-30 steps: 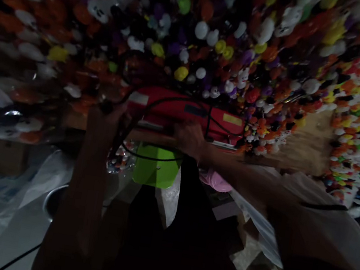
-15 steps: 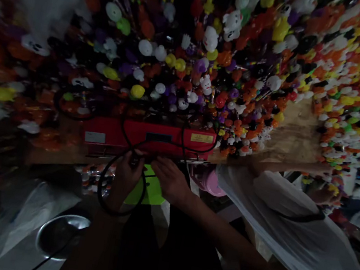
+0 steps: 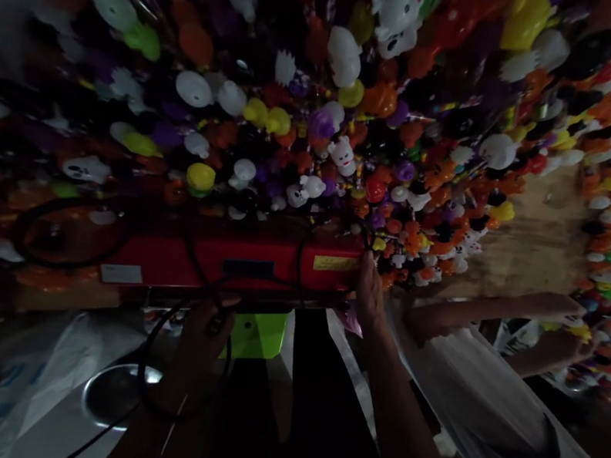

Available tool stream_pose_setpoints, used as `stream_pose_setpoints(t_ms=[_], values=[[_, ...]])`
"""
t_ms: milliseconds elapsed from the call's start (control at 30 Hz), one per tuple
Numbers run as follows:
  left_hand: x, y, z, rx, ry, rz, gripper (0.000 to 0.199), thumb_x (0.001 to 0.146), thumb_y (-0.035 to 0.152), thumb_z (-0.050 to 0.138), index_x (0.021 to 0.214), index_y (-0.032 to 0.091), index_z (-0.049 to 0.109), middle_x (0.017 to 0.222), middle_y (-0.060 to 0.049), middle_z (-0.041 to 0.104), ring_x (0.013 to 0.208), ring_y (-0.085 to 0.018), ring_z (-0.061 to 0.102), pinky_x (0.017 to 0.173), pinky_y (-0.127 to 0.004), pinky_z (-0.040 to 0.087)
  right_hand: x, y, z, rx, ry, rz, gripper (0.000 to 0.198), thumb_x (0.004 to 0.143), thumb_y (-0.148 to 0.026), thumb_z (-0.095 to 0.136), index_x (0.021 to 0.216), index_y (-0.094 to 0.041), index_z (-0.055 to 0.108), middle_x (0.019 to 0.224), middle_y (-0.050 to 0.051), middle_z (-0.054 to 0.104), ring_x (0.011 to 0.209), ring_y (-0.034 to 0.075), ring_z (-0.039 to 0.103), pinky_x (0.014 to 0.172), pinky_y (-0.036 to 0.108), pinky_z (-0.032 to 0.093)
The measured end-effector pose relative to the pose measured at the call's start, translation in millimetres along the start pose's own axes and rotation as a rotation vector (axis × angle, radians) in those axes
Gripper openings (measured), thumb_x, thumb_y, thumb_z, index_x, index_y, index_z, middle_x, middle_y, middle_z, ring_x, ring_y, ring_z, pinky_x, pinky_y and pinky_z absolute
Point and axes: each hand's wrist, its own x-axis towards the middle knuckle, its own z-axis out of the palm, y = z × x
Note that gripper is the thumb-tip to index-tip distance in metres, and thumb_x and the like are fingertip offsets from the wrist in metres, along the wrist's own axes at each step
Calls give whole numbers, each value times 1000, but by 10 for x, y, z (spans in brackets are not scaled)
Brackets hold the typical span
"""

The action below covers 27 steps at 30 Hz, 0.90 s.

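A long red machine (image 3: 253, 261) lies along the near edge of a wooden table (image 3: 526, 242), with a black cable (image 3: 154, 360) looped over and below it. My left hand (image 3: 204, 337) is closed around that cable just under the machine's front. My right hand (image 3: 370, 291) reaches to the machine's right end near its yellow label (image 3: 336, 263), fingers on the casing and cable there. The scene is dark and blurred.
Heaps of small orange, white, yellow and purple toy figures (image 3: 357, 128) cover the table behind the machine. A lime-green container (image 3: 258, 334) hangs below it. A metal bowl (image 3: 117, 393) sits low left. Another person in a white shirt (image 3: 496, 417) stands right, arms on the table.
My right hand has moved from the middle of the machine's front to its right end. My left hand stays on the cable. The view has shifted closer and rightward.
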Motion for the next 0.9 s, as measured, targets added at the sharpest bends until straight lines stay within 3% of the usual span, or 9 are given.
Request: stream_pose_setpoints(t_ms=[67, 233, 367, 467, 567, 700, 800, 900], values=[[-48, -4, -4, 38, -3, -3, 23, 88, 38, 56, 90, 23, 74, 92, -7, 76, 90, -23, 72, 84, -36, 59, -50, -33, 49, -27, 57, 40, 70, 95, -72, 37, 124, -13, 63, 134, 17, 63, 132, 29, 53, 116, 45, 40], [-146, 79, -73, 67, -18, 19, 21, 94, 28, 54, 96, 25, 75, 91, -7, 74, 93, -24, 73, 79, -34, 60, -250, -101, 44, -27, 112, 108, 68, 87, -73, 53, 119, -14, 67, 121, 14, 70, 117, 30, 61, 102, 43, 50], [-177, 75, -167, 67, -15, 176, 25, 95, 21, 56, 112, 26, 72, 107, -4, 76, 100, -22, 72, 86, -32, 60, -383, 62, -22, 127, 158, 171, 74, 82, -82, 53, 114, -18, 68, 108, 11, 73, 107, 31, 65, 93, 43, 54], [-195, 22, -246, 60, -19, 287, 31, 92, 16, 60, 118, 28, 70, 113, -1, 76, 103, -21, 73, 91, -33, 59, -361, 201, -123, 355, 40, 295, 87, 84, -93, 32, 117, -20, 66, 100, 11, 74, 106, 32, 68, 90, 45, 56], [-234, -19, -332, 79, -53, 267, 31, 91, 18, 61, 119, 28, 71, 114, -2, 77, 101, -22, 74, 87, -33, 60, -286, 327, -229, 451, -146, 370, 94, 85, -94, 21, 122, -19, 64, 104, 13, 75, 111, 33, 70, 91, 47, 56], [-261, 1, -447, 131, -105, 267, 28, 92, 18, 58, 115, 26, 72, 102, -2, 79, 83, -20, 76, 69, -28, 61, -248, 549, -281, 480, -259, 524, 79, 83, -87, 41, 113, -18, 66, 99, 13, 77, 108, 33, 72, 93, 48, 57], [-241, 14, -525, 168, -127, 282, 24, 94, 20, 57, 113, 26, 70, 101, -2, 79, 86, -20, 76, 73, -28, 62, -240, 708, -239, 505, -285, 606, 63, 82, -76, 56, 104, -18, 67, 93, 11, 78, 103, 32, 73, 92, 48, 58], [-239, -54, -635, 156, -160, 292, 26, 94, 20, 55, 114, 27, 69, 104, -2, 78, 90, -20, 76, 74, -27, 63, -209, 792, -149, 514, -376, 646, 60, 89, -72, 49, 100, -16, 69, 94, 11, 78, 103, 29, 74, 92, 45, 59]])
